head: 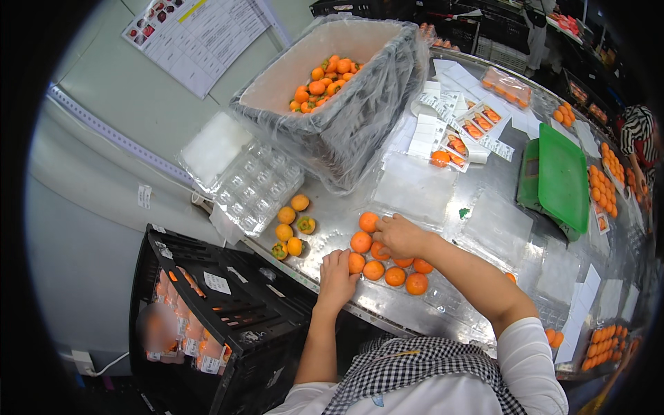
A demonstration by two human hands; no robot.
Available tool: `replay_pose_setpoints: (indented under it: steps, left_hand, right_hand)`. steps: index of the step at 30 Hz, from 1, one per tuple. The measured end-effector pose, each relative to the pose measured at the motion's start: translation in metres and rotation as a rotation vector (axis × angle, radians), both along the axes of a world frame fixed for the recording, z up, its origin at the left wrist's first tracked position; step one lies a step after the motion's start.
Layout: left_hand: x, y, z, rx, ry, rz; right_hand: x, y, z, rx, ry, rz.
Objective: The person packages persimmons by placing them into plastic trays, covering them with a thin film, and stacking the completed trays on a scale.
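Note:
Orange persimmons (395,276) stand in rows in a clear plastic tray (441,301) on the metal table before me. My left hand (336,277) is at the tray's left corner, its fingers and thumb around a persimmon (356,263) there. Over the middle of the rows reaches my right hand (400,236), with bent fingers touching the fruit. Beneath its fingertips a persimmon (379,251) is partly hidden, and I cannot see whether they grip it. Another persimmon (369,222) sits just beyond those fingers. Several yellower persimmons (285,232) lie loose to the left.
A plastic-lined crate (358,140) holds more persimmons. Stacked clear trays (259,181) lean at the table's left edge. A black crate (244,332) with packed fruit stands below. Label sheets (480,122) and a green bin (563,179) lie beyond. Another person (640,135) is at far right.

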State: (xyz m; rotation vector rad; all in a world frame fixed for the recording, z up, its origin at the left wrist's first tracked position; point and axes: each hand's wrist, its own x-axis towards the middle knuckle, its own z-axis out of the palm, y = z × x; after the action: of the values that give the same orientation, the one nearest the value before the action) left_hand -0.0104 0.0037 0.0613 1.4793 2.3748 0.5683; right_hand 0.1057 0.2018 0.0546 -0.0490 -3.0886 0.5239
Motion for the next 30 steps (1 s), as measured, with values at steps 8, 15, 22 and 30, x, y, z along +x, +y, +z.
replay_pose_setpoints:
  steps: [8, 15, 22, 30]
  left_hand:
    - [-0.010, 0.008, 0.008, -0.090, -0.007, -0.066]
    - [-0.010, 0.007, 0.004, 0.013, -0.039, -0.086]
    - [-0.004, 0.005, -0.002, 0.108, -0.074, -0.039]
    - [-0.003, 0.001, -0.005, 0.110, -0.061, -0.023]
  right_hand:
    - [-0.013, 0.008, -0.005, -0.044, -0.026, -0.051]
    - [0.003, 0.014, 0.005, -0.276, 0.139, -0.215]
    - [0.091, 0.026, 0.035, -0.417, 0.227, -0.545]
    - [0.167, -0.012, 0.031, -0.644, 0.070, -0.800]
